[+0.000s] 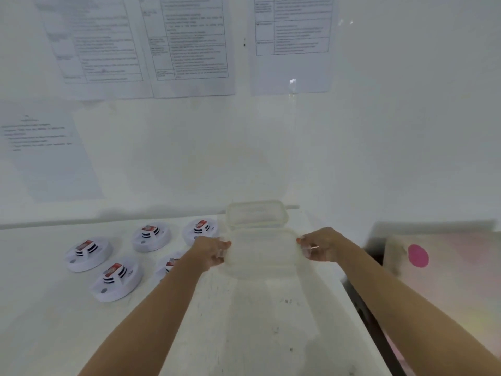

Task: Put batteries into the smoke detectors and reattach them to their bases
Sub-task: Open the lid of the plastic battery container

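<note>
Several white round smoke detectors lie on the white table at the left, each with a red-labelled raised centre; one is far left, another nearer me, and one is partly hidden behind my left forearm. A translucent plastic container sits at the table's middle back. My left hand grips its left end and my right hand grips its right end. A second translucent container stands just behind it. No batteries show.
The white wall rises behind the table, with printed sheets taped to it. To the right, past the table's edge and a dark gap, lies a pale surface with a pink round sticker.
</note>
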Action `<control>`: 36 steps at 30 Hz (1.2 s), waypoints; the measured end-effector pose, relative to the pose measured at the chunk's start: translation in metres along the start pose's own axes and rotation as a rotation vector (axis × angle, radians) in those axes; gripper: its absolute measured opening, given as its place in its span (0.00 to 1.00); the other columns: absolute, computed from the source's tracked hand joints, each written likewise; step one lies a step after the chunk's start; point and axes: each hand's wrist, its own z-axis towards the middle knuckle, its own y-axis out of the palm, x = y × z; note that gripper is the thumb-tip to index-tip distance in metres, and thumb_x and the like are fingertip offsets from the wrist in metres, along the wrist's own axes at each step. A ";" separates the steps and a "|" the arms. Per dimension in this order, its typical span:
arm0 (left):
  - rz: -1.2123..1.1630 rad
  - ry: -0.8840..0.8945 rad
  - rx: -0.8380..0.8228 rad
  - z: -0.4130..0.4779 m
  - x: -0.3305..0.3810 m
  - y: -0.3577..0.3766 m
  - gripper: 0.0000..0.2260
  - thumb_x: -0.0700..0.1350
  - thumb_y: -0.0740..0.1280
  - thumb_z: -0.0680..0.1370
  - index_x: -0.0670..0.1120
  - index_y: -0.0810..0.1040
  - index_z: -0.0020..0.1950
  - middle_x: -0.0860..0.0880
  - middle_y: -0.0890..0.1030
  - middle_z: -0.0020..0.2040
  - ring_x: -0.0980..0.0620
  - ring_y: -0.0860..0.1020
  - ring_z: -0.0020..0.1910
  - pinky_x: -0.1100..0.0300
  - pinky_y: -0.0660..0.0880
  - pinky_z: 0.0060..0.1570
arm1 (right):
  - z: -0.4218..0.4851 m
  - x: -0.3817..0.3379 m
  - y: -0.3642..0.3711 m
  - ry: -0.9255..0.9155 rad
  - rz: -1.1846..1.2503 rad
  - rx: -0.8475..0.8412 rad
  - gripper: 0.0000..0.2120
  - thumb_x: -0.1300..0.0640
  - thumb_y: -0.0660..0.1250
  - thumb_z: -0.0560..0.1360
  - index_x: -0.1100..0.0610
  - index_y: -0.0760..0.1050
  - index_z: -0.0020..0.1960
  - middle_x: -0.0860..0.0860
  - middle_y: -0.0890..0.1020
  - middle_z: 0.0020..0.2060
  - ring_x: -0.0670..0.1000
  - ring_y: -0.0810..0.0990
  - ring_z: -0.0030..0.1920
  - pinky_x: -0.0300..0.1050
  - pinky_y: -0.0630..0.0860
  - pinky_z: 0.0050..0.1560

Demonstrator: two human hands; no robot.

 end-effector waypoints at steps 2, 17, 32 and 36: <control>-0.053 -0.019 -0.011 -0.004 0.000 0.000 0.11 0.32 0.69 0.74 0.37 0.76 0.55 0.43 0.76 0.51 0.47 0.75 0.49 0.53 0.76 0.47 | 0.003 0.000 0.000 0.003 0.038 0.019 0.06 0.73 0.69 0.69 0.66 0.74 0.37 0.57 0.77 0.36 0.54 0.76 0.35 0.44 0.77 0.38; 0.363 0.146 -0.222 -0.059 0.043 -0.032 0.10 0.27 0.66 0.72 0.41 0.77 0.42 0.47 0.81 0.35 0.51 0.80 0.40 0.56 0.79 0.42 | -0.025 -0.017 -0.040 -0.146 -0.158 -0.289 0.14 0.78 0.62 0.69 0.62 0.79 0.37 0.52 0.81 0.33 0.49 0.79 0.38 0.40 0.80 0.44; 0.930 0.543 -0.261 -0.086 -0.053 -0.038 0.16 0.27 0.70 0.67 0.48 0.79 0.31 0.52 0.80 0.36 0.56 0.78 0.38 0.69 0.75 0.41 | -0.057 0.068 -0.032 -0.571 -0.820 -0.231 0.30 0.78 0.62 0.65 0.42 0.78 0.27 0.47 0.79 0.36 0.37 0.77 0.35 0.28 0.72 0.41; 1.022 0.568 -0.276 -0.082 -0.070 -0.037 0.12 0.25 0.66 0.68 0.41 0.82 0.36 0.52 0.77 0.40 0.53 0.76 0.42 0.64 0.74 0.48 | -0.050 0.086 -0.028 -0.585 -0.889 -0.189 0.34 0.79 0.56 0.63 0.40 0.79 0.27 0.44 0.77 0.38 0.43 0.77 0.42 0.26 0.70 0.42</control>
